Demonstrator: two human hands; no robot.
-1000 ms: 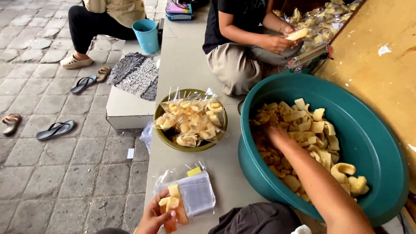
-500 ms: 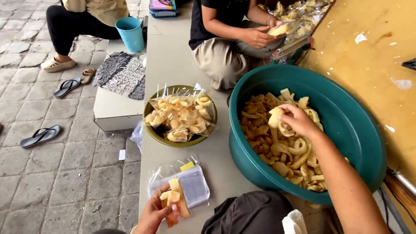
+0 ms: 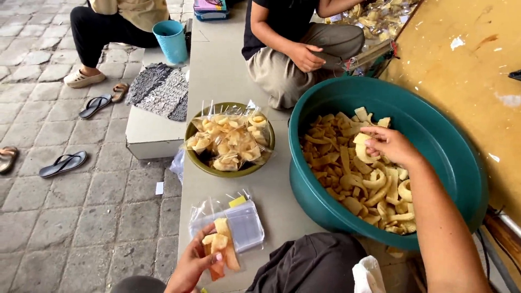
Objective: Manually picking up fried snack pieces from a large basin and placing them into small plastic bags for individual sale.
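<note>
My right hand (image 3: 389,145) is raised over the big teal basin (image 3: 461,157) and pinches a pale yellow cracker taken from the heap of crackers (image 3: 353,173) inside it. My left hand (image 3: 192,266), low at the bottom edge, grips a small clear bag with several crackers (image 3: 220,247) in it. A stack of empty clear plastic bags (image 3: 241,225) lies on the grey ledge just beside that hand. A green bowl (image 3: 211,165) piled with filled, sealed cracker bags (image 3: 230,138) stands further along the ledge.
A person in a dark top sits cross-legged on the ledge (image 3: 217,70) beyond the bowl, one hand (image 3: 306,57) on a knee. Another person sits at the far left by a teal cup (image 3: 172,40). Sandals (image 3: 62,163) lie on the stone paving. A yellow wall (image 3: 467,59) runs along the right.
My right hand came up out of the cracker heap holding a cracker. The seated person lowered a hand to the knee. My left hand kept the bag in place.
</note>
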